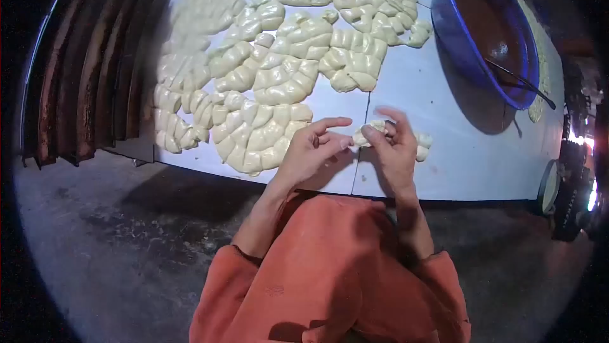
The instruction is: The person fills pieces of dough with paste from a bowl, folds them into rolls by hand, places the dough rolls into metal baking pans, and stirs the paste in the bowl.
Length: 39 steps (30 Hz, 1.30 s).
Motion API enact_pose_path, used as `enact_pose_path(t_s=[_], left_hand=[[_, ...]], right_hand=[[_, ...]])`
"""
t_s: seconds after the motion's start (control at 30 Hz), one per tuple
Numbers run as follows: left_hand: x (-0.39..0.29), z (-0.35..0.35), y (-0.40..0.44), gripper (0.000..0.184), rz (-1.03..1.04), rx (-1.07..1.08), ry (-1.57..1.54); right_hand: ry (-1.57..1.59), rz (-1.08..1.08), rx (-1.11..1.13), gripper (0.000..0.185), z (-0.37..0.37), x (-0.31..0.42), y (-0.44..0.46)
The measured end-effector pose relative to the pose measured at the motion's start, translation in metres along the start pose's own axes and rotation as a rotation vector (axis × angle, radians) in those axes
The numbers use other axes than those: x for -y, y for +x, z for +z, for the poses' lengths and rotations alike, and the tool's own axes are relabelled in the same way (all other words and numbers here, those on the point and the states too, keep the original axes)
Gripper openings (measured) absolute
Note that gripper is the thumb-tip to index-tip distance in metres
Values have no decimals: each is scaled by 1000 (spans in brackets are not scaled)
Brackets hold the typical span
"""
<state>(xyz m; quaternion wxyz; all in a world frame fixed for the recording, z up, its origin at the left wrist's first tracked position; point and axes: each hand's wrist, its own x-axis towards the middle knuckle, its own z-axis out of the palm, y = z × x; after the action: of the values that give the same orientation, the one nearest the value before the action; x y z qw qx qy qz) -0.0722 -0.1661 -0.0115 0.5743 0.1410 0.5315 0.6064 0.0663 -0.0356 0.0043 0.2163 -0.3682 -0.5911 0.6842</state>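
Note:
A small piece of pale dough (pixel 366 135) is pinched in my right hand (pixel 394 146), thumb on top. On the left side of this piece, my left hand (pixel 315 149) has its thumb and fingertips at the dough's edge, its index finger stretched out above. Whether its fingertips grip the dough is too small to tell. Another bit of dough (pixel 423 145) lies on the table just right of my right hand. To the left of my hands spreads a glossy, segmented slab of dough (pixel 260 134).
More segmented dough slabs (pixel 288 77) cover the table's left and back parts. A blue tub (pixel 458 38) of brown contents, with a dark stick (pixel 520 80) in it, stands at the right. Dark, rusty trays (pixel 89 64) stand at the left. The white table's front edge (pixel 444 198) is near my body.

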Motion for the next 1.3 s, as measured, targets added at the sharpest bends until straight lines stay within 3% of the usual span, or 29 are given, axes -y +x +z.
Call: enact_pose_path(t_s=[0.03,0.1,0.13,0.17,0.27,0.33,0.4,0.43,0.5,0.63,0.7,0.9,0.97,1.0,1.03,1.1,1.23,1.3], left_hand=[[0,-2,-4,44,-3,30,15],[2,-5,-17,43,18,-29,89],[1,-9,-25,41,36,-136,246],[1,-15,-33,40,53,-244,401],[-9,-27,-52,33,84,-477,465],[-12,-37,-56,32,94,-550,533],[-1,-52,-52,27,313,-576,763],[-1,-54,-51,27,313,-580,760],[-4,-57,-47,25,416,-589,893],[-17,-64,-39,23,456,-594,962],[-19,-67,-33,23,481,-564,944],[-20,-75,-20,20,581,-535,1142],[-22,-79,-20,21,593,-515,1158],[-22,-80,-21,21,584,-508,1131],[-22,-81,-21,21,575,-500,1103],[-21,-83,-21,23,575,-485,1082],[-19,-87,-19,28,602,-418,1099],[-22,-86,-18,30,642,-406,1145]], right_hand=[[4,0,5,24,-4,-11,4],[-863,-531,195,39,-9,-31,13],[-976,-535,207,44,-6,-37,12],[-978,-537,210,44,-4,-40,10],[-1113,-633,-72,25,6,-43,12],[-1088,-621,-20,23,1,-52,15],[-1063,-677,60,17,6,-47,19],[-1064,-679,63,17,7,-43,21],[-1106,-626,117,18,7,-32,26],[-1091,-630,-88,34,48,-11,29],[-1113,-613,56,42,68,-16,34],[-997,-611,198,25,105,-25,43],[-599,58,295,23,97,-8,41],[-411,119,287,24,82,-34,45],[-237,259,271,23,76,-26,43],[-58,328,247,28,69,-14,40],[-251,120,215,34,85,-18,43],[-798,142,385,38,89,12,41]])
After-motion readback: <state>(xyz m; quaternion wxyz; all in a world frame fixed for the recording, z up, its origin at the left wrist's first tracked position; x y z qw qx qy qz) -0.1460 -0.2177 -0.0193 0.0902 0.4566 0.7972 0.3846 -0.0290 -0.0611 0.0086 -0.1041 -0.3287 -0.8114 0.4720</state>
